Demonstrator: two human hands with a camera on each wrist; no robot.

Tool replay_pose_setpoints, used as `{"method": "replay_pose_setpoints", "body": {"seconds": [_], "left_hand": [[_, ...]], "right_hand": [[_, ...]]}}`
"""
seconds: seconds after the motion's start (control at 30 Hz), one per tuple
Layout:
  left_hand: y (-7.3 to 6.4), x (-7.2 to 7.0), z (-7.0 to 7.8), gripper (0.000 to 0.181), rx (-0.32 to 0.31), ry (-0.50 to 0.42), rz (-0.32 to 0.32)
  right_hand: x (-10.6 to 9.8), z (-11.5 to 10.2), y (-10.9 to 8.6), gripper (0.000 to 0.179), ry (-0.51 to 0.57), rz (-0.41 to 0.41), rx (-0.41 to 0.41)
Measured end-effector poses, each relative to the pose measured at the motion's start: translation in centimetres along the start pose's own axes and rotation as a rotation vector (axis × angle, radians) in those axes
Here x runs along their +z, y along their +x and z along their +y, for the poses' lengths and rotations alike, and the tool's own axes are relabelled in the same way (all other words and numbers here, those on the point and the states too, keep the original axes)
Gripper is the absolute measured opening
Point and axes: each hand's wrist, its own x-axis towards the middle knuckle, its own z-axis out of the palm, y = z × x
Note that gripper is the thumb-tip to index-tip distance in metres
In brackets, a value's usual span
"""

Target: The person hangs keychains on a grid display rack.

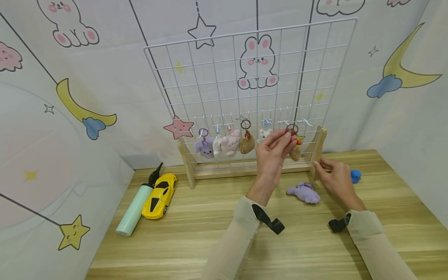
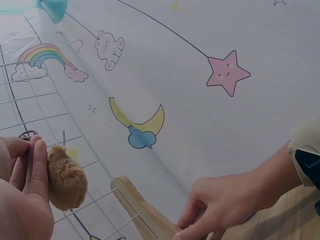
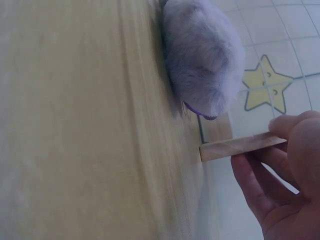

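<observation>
My left hand (image 1: 270,157) pinches the metal ring (image 1: 292,127) of a brown plush keychain (image 1: 295,152) in front of the white wire grid rack (image 1: 224,93), close to its right-hand hooks. In the left wrist view the furry brown plush (image 2: 67,180) hangs beside the fingertips. My right hand (image 1: 336,179) grips the rack's right wooden foot (image 1: 319,146), thumb on one side and fingers on the other, as the right wrist view shows on the wooden foot (image 3: 240,146). A purple plush keychain (image 1: 304,193) lies on the table between the two forearms.
On the rack hang a purple plush (image 1: 205,147), a pink plush (image 1: 231,143), a brown plush (image 1: 247,144) and white ones. A yellow toy car (image 1: 160,196) and a mint-green pump (image 1: 134,210) lie at left. A small blue toy (image 1: 355,176) sits behind my right hand.
</observation>
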Motion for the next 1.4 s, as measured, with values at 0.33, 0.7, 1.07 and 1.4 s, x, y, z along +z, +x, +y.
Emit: {"method": "replay_pose_setpoints", "body": {"seconds": [0.33, 0.7, 1.07, 1.4], "left_hand": [[-0.1, 0.1, -0.3, 0.028, -0.009, 0.023, 0.078], [-0.6, -1.7, -1.0, 0.027, -0.074, 0.049, 0.169], [-2.3, -4.8, -5.1, 0.019, -0.180, 0.454, 0.085], [-4.1, -6.6, -7.5, 0.026, -0.151, 1.277, -0.256]], "right_hand": [[0.0, 0.4, -0.3, 0.046, 0.003, -0.009, -0.001], [-0.4, 0.1, -0.4, 0.046, 0.011, -0.013, 0.007], [-0.3, 0.2, 0.0, 0.048, 0.013, -0.004, 0.003], [-0.2, -0.2, 0.1, 0.047, 0.025, -0.029, 0.031]]}}
